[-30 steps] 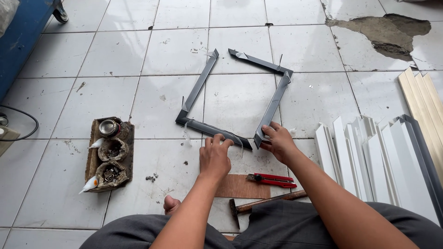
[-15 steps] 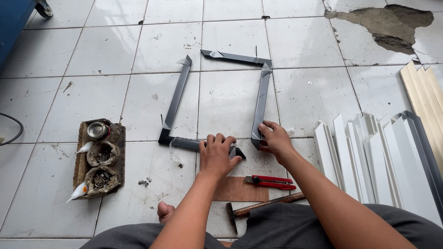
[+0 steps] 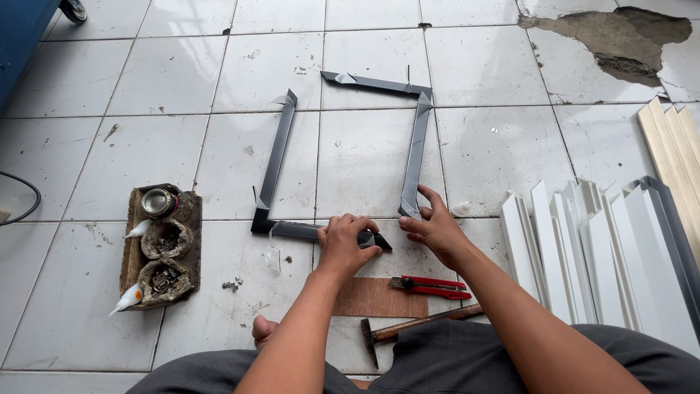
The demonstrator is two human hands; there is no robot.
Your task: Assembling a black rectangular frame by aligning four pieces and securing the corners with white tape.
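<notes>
Four dark grey frame strips lie in a rough square on the white tiled floor (image 3: 364,168). My left hand (image 3: 345,241) presses on the near strip (image 3: 295,231), close to its right mitred end. My right hand (image 3: 434,230) grips the lower end of the right strip (image 3: 415,157), beside that same corner. The two ends are close but apart. The left strip (image 3: 277,157) and far strip (image 3: 375,84) rest untouched.
A red utility knife (image 3: 430,286), a hammer (image 3: 415,330) and a brown board (image 3: 379,297) lie just in front of me. A wooden tray with small tins and glue tubes (image 3: 160,248) sits left. White and grey mouldings (image 3: 605,255) stack at right. Broken tile patch (image 3: 612,44) far right.
The frame's loose square has straightened and drawn in. Both hands have stayed at the near right corner, bringing the two strip ends closer together.
</notes>
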